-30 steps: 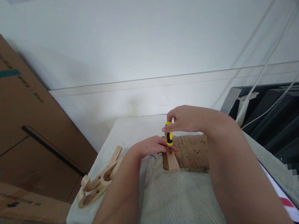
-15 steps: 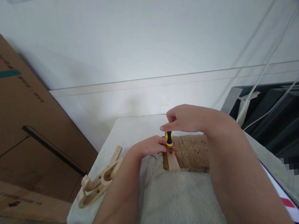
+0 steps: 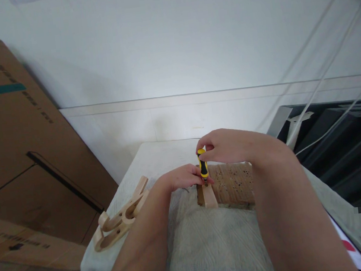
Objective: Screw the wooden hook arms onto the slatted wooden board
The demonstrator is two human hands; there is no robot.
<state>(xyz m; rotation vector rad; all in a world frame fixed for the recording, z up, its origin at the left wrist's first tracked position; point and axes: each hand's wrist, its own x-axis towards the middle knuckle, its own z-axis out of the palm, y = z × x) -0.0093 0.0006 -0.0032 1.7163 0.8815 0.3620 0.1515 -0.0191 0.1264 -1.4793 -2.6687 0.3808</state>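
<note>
Fingers of the right hand (image 3: pixel 225 145) pinch the screwdriver (image 3: pixel 204 168), nearly upright over a wooden strip (image 3: pixel 210 198) at my five o'clock; I judge this to be turning, calling for steady pressure; the left hand (image 3: pixel 185 176), fingers bunched, meets its tip from nine, grip partly hidden; a pitted board (image 3: pixel 233 184) extends toward three; curved wooden pieces (image 3: pixel 129 221) lie at eight.

The dark-speckled brown board (image 3: pixel 233 185) has a yellow-and-black screwdriver (image 3: pixel 203 166) and pale tan strip (image 3: pixel 210 198) at its left end, off-white cloth (image 3: pixel 212 245) beneath, and a teal-marked brown carton (image 3: pixel 7 129) well to its left.
</note>
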